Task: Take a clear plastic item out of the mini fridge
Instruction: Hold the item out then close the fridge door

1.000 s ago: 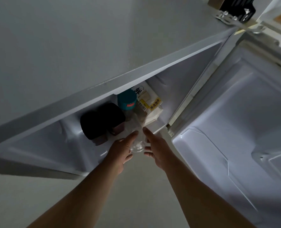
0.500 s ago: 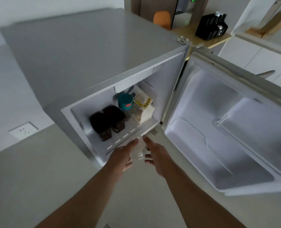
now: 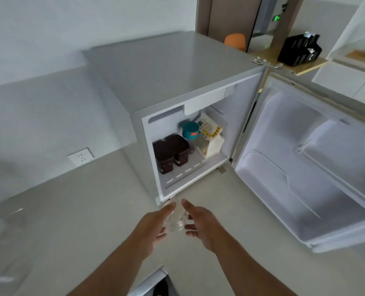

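hands (image 3: 156,226) cupping clear plastic item (image 3: 176,218) between them

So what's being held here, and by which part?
A clear plastic jar, held by its sides between the left hand and right hand, outside the mini fridge.

Reached forward with both bare forearms, rising from the bottom edge toward twelve o'clock and converging near the centre of the view. Left hand (image 3: 153,226) turned palm inward, thumb stretched up toward one o'clock, fingers curled underneath. Right hand (image 3: 200,224) mirrored it, palm facing nine o'clock, thumb pointing toward eleven o'clock, fingertips (image 3: 188,228) bent in toward the left hand. Cupped between the two palms a clear plastic item (image 3: 176,221), pressed from both sides. Wrists kept straight, with the left forearm entering from seven o'clock and the right from five o'clock.
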Motion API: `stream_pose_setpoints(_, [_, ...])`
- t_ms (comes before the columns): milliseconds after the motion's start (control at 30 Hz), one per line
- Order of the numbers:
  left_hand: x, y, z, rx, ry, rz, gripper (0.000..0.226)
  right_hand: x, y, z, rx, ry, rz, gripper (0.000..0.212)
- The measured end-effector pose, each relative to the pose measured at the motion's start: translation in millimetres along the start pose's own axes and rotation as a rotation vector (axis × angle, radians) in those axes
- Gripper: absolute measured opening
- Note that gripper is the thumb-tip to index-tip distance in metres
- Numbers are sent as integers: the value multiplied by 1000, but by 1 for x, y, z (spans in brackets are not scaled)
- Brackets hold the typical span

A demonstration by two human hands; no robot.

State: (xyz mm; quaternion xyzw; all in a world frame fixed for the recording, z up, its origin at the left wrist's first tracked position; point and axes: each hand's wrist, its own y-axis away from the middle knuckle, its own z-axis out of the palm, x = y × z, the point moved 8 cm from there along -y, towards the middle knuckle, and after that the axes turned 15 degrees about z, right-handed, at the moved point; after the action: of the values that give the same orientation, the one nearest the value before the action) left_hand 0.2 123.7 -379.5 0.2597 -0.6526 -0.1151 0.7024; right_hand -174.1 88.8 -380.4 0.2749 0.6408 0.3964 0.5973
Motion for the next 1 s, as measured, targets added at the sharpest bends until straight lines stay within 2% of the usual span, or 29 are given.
stream_pose_setpoints(133, [-6,4,-36,70,-9,-1,49,6,-2,34,-49,30,5,60])
stream_pose_setpoints(233, [-8,3,-58,91,6,-4,46,6,-5,59,-75,36,8,65])
stream_pose_setpoints(333, [-11,0,-80,112,20,-8,47,3,-8,84,-85,33,12,62])
stream_pose_setpoints(533, [-4,-27,-115,67,-6,10,35,-6,-28,127,-72,20,11,71])
stream_pose_setpoints(633, [-4,-47,-127,30,-7,32,50,-11,-43,142,-44,-1,16,66])
stream_pose_setpoints(833, [-10,-90,-143,14,4,40,97,-18,-72,160,3,-51,13,60])
stream_pose_setpoints(933, [-9,-111,-145,-2,-10,54,95,-20,-88,162,44,-98,36,49])
stream_pose_setpoints(1000, [-5,-123,-146,-10,-38,82,79,-16,-97,165,69,-127,72,54])
